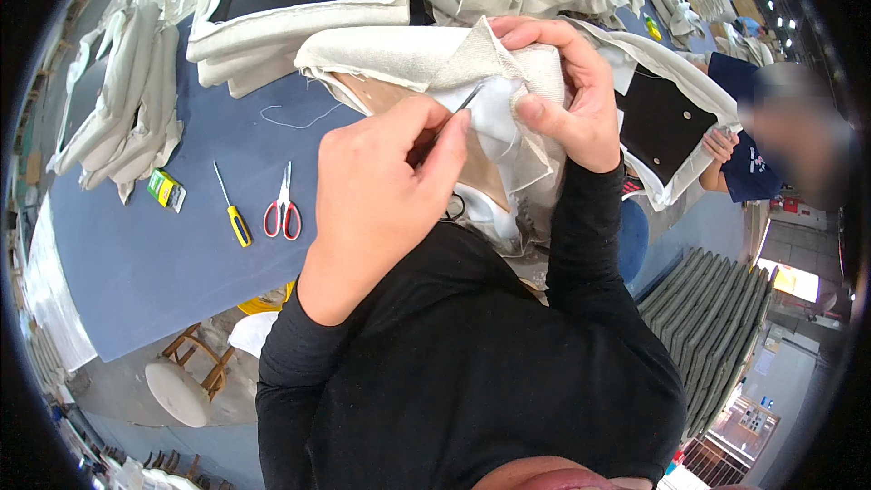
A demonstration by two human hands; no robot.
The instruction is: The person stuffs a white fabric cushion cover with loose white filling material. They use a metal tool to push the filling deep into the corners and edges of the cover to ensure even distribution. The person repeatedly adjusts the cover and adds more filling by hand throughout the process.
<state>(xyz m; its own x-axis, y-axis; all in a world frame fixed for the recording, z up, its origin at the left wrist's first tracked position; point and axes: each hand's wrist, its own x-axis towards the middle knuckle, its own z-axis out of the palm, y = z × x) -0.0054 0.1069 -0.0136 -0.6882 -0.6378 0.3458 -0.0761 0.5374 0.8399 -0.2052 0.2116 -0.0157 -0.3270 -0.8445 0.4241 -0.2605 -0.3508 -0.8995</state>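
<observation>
Fingers of left hand (pixel 381 191) pinch a thin tool (pixel 458 113) — right hand (pixel 567 100) grips beige fabric (pixel 508 73)

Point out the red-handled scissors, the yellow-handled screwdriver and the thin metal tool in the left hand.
Red-handled scissors (pixel 283 209): head view, near the pivot above the handles.
Yellow-handled screwdriver (pixel 239 225): head view, on the yellow handle.
Thin metal tool (pixel 469 98): head view, on the shaft above the left hand's fingers.

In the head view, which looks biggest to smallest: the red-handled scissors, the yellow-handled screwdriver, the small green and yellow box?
1. Yellow-handled screwdriver, longest.
2. Red-handled scissors, slightly shorter but wider, so nearly alike.
3. Green and yellow box, smallest.
</observation>
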